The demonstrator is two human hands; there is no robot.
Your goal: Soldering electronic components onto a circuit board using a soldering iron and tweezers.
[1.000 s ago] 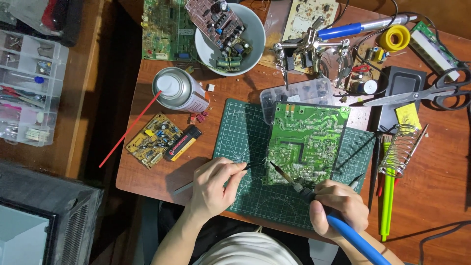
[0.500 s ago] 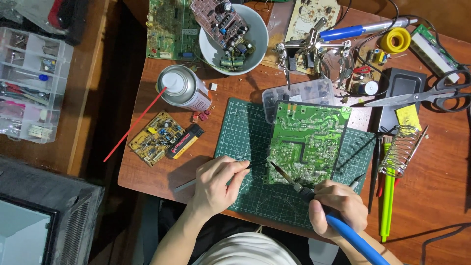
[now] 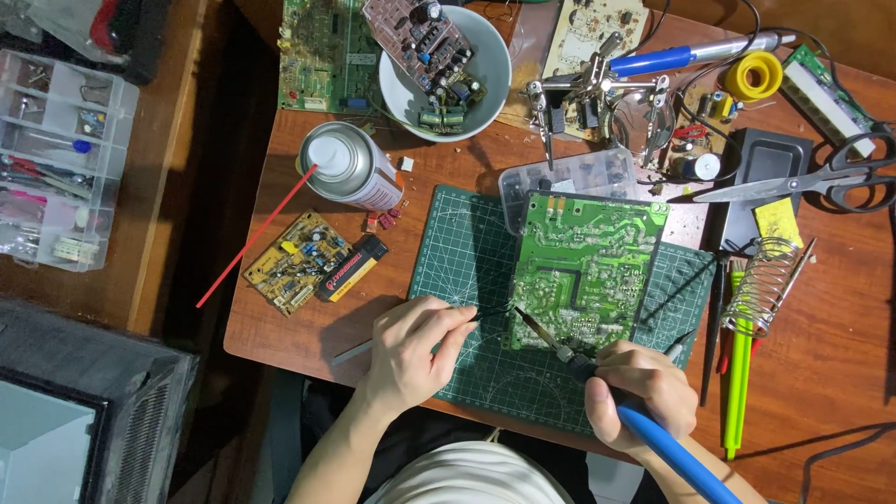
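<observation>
Left hand: the left hand (image 3: 415,350) pinches thin tweezers (image 3: 490,313) at the board's edge.
Right hand: the right hand (image 3: 644,392) grips the blue soldering iron (image 3: 551,343).
Board: the green circuit board (image 3: 583,271) lies on the green mat (image 3: 467,271).
Change: nothing has moved; both tools stay at the board's near edge, so the work goes on.

A large green rectangular circuit board (image 3: 586,271) lies solder side up, silver traces and joints showing, on the right half of the dark green gridded cutting mat at the desk's near edge. Its far edge overlaps a clear plastic box. A soldering iron with a blue handle and black collar (image 3: 597,373) slants in from the near right, its thin metal tip touching the board's near left corner. A slim dark pair of tweezers (image 3: 481,315) points at that same corner from the left.
</observation>
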